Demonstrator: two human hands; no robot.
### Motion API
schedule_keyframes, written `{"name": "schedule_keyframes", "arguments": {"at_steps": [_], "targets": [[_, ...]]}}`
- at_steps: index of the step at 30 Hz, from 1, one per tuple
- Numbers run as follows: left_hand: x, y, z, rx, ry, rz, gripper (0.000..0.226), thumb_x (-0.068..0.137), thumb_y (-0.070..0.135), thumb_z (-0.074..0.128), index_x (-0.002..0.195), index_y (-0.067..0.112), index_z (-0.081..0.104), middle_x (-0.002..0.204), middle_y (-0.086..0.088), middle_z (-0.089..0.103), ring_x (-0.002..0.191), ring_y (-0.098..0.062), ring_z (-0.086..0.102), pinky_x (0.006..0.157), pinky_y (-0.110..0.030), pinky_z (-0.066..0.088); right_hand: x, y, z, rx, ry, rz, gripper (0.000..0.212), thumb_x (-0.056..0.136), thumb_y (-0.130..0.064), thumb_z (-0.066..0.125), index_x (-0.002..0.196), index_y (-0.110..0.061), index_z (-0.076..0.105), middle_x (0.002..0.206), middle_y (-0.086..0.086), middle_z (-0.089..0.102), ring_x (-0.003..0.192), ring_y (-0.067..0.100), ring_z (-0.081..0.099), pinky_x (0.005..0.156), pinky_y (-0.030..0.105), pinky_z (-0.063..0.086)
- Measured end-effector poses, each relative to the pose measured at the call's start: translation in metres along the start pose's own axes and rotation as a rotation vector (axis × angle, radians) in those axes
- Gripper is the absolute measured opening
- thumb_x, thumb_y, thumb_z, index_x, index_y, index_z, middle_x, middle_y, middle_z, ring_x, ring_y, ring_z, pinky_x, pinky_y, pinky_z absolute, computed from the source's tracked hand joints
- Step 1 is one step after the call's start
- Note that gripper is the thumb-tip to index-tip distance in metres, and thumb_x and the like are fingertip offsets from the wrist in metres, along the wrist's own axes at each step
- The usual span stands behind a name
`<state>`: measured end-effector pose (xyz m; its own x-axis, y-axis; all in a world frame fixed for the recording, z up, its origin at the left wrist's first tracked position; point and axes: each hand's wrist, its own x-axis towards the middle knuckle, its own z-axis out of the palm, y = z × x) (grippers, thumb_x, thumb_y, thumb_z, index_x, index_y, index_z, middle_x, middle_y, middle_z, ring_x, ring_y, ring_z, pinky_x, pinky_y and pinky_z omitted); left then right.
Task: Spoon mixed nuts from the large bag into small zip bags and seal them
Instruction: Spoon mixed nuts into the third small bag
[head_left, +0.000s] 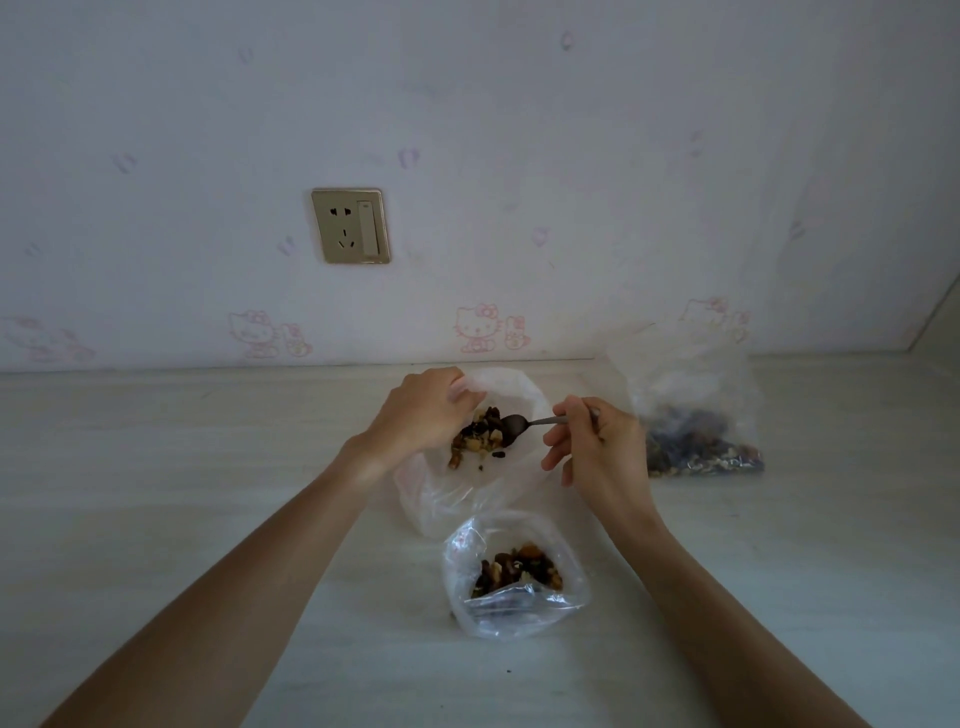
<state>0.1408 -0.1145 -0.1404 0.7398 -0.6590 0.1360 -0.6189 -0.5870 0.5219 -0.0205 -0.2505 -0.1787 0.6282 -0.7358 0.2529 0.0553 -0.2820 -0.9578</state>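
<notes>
Hands at work over a pale wood-grain tabletop (182, 493), seen from the head camera: the left hand (415, 410) curls its fingers over the rim of a large clear bag (457, 488), pinching the plastic and holding the mouth open. The right hand (597, 441) grips the handle of a metal spoon (519, 426) between thumb and curled fingers, the other fingers loosely bent below; the spoon's dark bowl lies inside the bag's mouth, touching a heap of mixed nuts (480, 439) of brown, tan and black pieces that sits against the white inner plastic. Just in front of the large bag, nearer the person and between the two forearms, a small zip bag (514, 571) stands open on the tabletop, its clear walls crumpled, with a portion of nuts (519, 569) already lying in it; the top is not closed. To the right, near the wall and apart from the right hand, a second clear bag (701, 431) holding a darker, blurred mix rests on the tabletop, its upper part rising loose and empty. Behind, pale wallpaper (519, 156) printed with faint pink cartoon cats carries a gold-framed wall socket (350, 226) with a switch, above and left of the hands. A few dark crumbs (509, 671) lie on the tabletop by the small bag.
</notes>
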Motion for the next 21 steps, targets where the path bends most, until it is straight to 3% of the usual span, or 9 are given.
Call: {"name": "schedule_keyframes", "arguments": {"at_steps": [3,6,9,11,13,17,21], "targets": [[0.0043,0.0016,-0.0003,-0.127,-0.035,-0.028,0.041,0.104,0.039,0.057,0.068,0.019,0.050,0.067,0.007,0.054,0.069,-0.014,0.053,0.061,-0.030,0.036,0.0007,0.0010,0.0001,0.055,-0.018,0.056,0.031,0.110,-0.024,0.045,0.090,-0.014,0.067,0.069,0.006,0.072,0.051,0.025,0.068,0.041,0.030,0.044],[0.0054,0.0033,0.0026,-0.226,-0.068,-0.031,0.037,0.103,0.034,0.060,0.076,0.008,0.059,0.070,0.005,0.059,0.068,-0.012,0.054,0.062,-0.028,0.039,0.0000,0.0023,0.0018,0.085,-0.043,0.092,0.030,0.110,-0.025,0.045,0.093,-0.012,0.066,0.071,0.007,0.074,0.050,0.025,0.068,0.042,0.024,0.044],[0.0069,0.0019,0.0060,-0.219,-0.059,-0.008,0.040,0.102,0.031,0.062,0.066,0.018,0.052,0.055,0.016,0.055,0.054,0.000,0.049,0.055,-0.020,0.035,-0.0005,0.0032,0.0026,0.130,-0.081,0.148,0.030,0.110,-0.026,0.046,0.097,-0.009,0.067,0.076,0.007,0.077,0.052,0.025,0.069,0.042,0.025,0.047],[0.0069,0.0016,0.0061,-0.229,-0.072,0.017,0.037,0.102,0.031,0.063,0.068,0.017,0.058,0.053,0.019,0.057,0.051,0.003,0.051,0.052,-0.015,0.035,0.0000,0.0023,0.0032,0.146,-0.116,0.195,0.030,0.110,-0.028,0.047,0.100,-0.008,0.067,0.080,0.007,0.078,0.056,0.027,0.071,0.045,0.027,0.050],[0.0053,0.0023,0.0047,-0.236,-0.084,0.043,0.033,0.102,0.031,0.065,0.078,0.008,0.065,0.062,0.013,0.059,0.059,-0.004,0.053,0.058,-0.021,0.037,0.0007,0.0003,0.0037,0.163,-0.135,0.243,0.031,0.110,-0.028,0.047,0.101,-0.007,0.067,0.081,0.006,0.079,0.058,0.028,0.073,0.047,0.028,0.052],[0.0036,0.0021,0.0011,-0.243,-0.074,0.104,0.039,0.102,0.030,0.065,0.091,-0.007,0.063,0.077,-0.014,0.058,0.074,-0.018,0.052,0.069,-0.033,0.038,0.0023,-0.0023,0.0005,0.220,-0.095,0.300,0.035,0.110,-0.028,0.045,0.099,-0.002,0.066,0.079,0.011,0.078,0.057,0.027,0.072,0.045,0.027,0.050],[0.0050,-0.0030,-0.0033,-0.213,-0.029,0.153,0.033,0.101,0.029,0.067,0.087,-0.001,0.064,0.077,-0.009,0.062,0.072,-0.020,0.055,0.070,-0.031,0.038,0.0035,-0.0038,-0.0037,0.259,-0.050,0.307,0.036,0.111,-0.027,0.044,0.098,-0.001,0.065,0.076,0.014,0.077,0.055,0.027,0.071,0.044,0.027,0.049]]}}
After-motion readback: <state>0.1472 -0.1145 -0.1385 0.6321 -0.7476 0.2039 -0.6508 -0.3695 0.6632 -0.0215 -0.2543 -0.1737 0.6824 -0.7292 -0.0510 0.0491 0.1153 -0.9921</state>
